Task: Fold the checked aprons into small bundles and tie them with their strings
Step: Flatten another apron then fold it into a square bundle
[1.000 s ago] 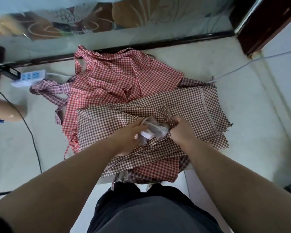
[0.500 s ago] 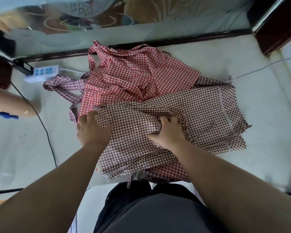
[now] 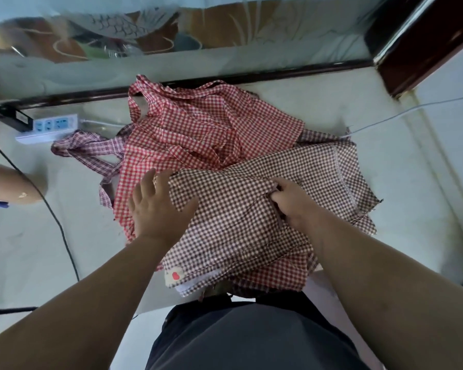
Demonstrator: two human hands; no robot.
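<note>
Where the pale table [image 3: 385,182] carries the pile, we take the brown apron [image 3: 251,222] as reference: it lies topmost, spread and creased. The red apron [image 3: 198,129] lies beneath it and extends beyond its far and left sides. The purple apron [image 3: 91,148] lies bunched, well left of the brown apron. The left hand [image 3: 155,206] lies over the brown apron's left edge, fingers spread wide, gripping nothing. The right hand [image 3: 292,201] pinches a fold near its middle. The power strip [image 3: 48,126] lies far left of it.
</note>
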